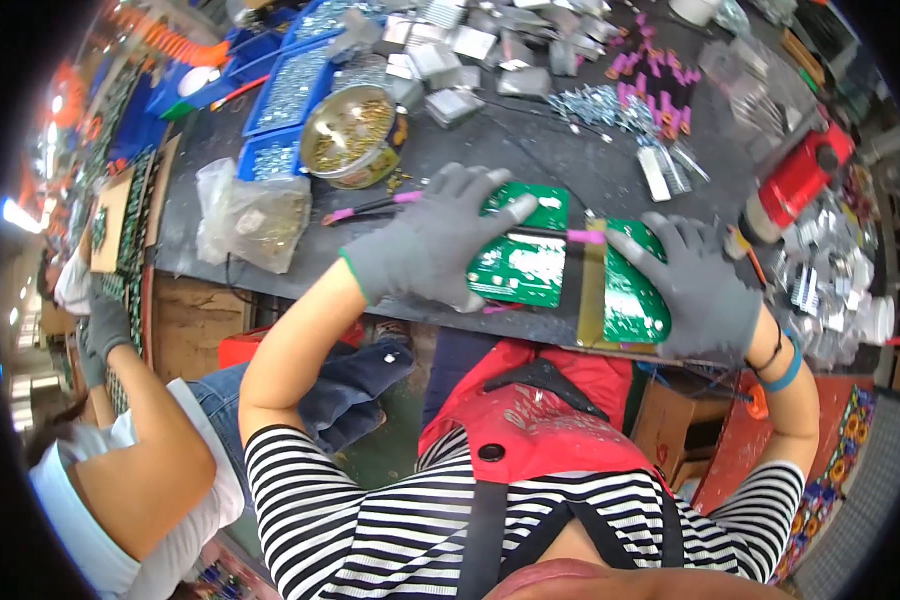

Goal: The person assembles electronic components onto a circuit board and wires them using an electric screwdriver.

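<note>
My left hand (435, 238), in a grey glove, spans the left side of a green circuit board (535, 268), thumb at its near edge and fingers over its far part. A black wire with a pink sleeve (586, 237) crosses the board towards the right. My right hand (692, 280), also gloved, lies over the right side of a second green circuit board (628, 300). Its fingers are spread, and the thumb tip is close to the pink sleeve. Between the boards runs a yellowish-brown strip (592, 290). The palms hide parts of both boards.
A round tub of brass screws (353, 140), blue bins of screws (292, 88) and a clear plastic bag (250, 222) stand on the left. Metal blocks (455, 105) lie at the back. A red power tool (795, 185) is right. Another person (160, 450) works left.
</note>
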Demonstrator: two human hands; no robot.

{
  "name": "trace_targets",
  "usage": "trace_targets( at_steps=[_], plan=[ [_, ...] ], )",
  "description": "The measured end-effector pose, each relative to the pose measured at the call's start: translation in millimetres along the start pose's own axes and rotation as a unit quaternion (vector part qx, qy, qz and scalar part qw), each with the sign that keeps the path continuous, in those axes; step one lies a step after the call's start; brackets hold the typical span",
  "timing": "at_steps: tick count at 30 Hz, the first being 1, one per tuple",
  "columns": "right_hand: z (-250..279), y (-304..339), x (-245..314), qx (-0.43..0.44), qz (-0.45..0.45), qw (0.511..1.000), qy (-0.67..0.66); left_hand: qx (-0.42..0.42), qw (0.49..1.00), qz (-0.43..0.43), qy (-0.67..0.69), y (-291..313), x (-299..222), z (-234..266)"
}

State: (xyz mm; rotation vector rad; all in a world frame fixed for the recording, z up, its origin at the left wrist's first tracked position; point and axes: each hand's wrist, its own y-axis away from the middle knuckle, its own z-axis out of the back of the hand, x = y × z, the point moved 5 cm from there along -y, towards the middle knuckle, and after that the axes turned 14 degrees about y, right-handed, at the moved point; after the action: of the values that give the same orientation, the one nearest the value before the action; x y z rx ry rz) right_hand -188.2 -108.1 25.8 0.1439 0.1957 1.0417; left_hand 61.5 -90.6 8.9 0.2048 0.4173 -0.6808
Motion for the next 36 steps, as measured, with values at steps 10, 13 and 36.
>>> trace_targets(
  at_steps=[10,13,36],
  plan=[
    [2,9,4,-0.042,-0.032,0.999,0.001,-0.114,0.955,-0.019,0.275,22,51,53],
    [12,23,0,-0.068,-0.024,0.995,-0.068,-0.426,0.847,0.180,0.261,69,157,119],
    [10,-3,-171,0.267,-0.192,0.359,0.874,-0.382,0.755,0.531,-0.045,104,343,145]
  ],
)
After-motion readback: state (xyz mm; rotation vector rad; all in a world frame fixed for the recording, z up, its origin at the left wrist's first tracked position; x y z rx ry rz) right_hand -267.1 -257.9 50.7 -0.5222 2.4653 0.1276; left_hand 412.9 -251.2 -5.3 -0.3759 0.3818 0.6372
